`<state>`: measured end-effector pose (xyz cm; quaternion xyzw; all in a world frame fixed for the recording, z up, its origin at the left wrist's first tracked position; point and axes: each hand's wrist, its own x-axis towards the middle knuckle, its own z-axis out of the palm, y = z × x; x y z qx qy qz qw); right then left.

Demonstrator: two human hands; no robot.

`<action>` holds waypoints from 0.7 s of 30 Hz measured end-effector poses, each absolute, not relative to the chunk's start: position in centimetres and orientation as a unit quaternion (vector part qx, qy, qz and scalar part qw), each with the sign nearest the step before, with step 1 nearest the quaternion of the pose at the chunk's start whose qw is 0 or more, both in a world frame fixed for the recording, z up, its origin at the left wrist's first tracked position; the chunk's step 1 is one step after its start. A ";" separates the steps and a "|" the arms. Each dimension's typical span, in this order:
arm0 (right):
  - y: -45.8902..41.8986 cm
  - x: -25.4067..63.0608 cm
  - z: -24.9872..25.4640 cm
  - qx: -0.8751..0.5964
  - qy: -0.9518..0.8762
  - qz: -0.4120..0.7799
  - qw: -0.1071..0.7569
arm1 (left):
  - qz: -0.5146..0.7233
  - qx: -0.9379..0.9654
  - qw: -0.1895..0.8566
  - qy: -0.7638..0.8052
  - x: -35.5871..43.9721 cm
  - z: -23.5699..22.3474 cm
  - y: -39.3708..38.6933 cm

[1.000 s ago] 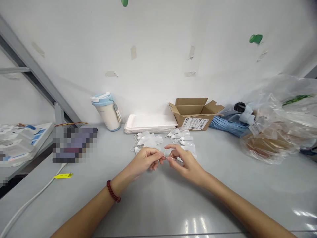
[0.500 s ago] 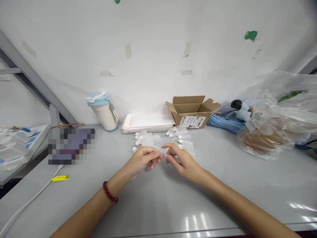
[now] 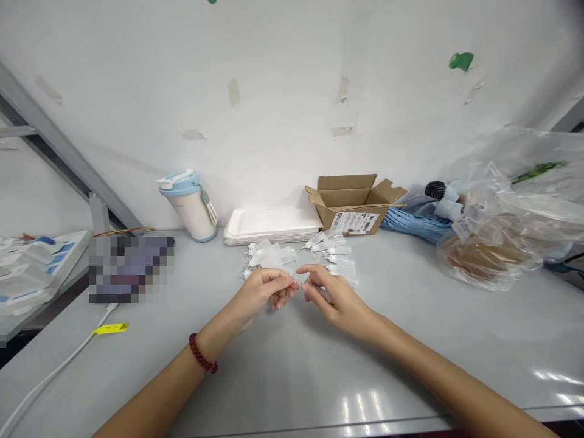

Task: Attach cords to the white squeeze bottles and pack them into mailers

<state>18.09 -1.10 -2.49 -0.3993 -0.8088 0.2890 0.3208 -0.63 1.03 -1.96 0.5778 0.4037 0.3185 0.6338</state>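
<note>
A: What's at the far left?
B: A white device (image 3: pixel 41 267) with blue parts, then a white cable (image 3: pixel 59 368) carrying a yellow tag (image 3: pixel 111 328). It runs up to a dark, flat object (image 3: pixel 130 267), too pixelated to identify.
A: And next?
B: A cream tumbler (image 3: pixel 191 213) with a blue lid stands by the wall. Nearer, a dark red beaded bracelet (image 3: pixel 201 354) circles the left wrist.
A: The left hand (image 3: pixel 264 293)?
B: Thumb and index finger pinch a thin pale strand (image 3: pixel 298 285), the other fingers curled. Behind it lie small translucent bottle-like pieces (image 3: pixel 276 256) with loops, in front of stacked white packets (image 3: pixel 274 224).
A: Where's the strand exactly?
B: Between both hands' fingertips, above the gray table (image 3: pixel 292 377).
A: And the right hand (image 3: pixel 337 299)?
B: Thumb at the strand, index finger arched over it; I can't tell whether it grips. More such pieces (image 3: pixel 335 250) lie behind, near an open cardboard box (image 3: pixel 349 210).
A: Farther right?
B: A blue bundle (image 3: pixel 415 225), then a clear plastic bag (image 3: pixel 511 243) with brown contents.
</note>
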 end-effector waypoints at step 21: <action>-1.4 18.1 -2.7 -0.386 -0.816 0.269 0.335 | 0.334 0.565 0.643 0.395 -0.8 -2.2 1.1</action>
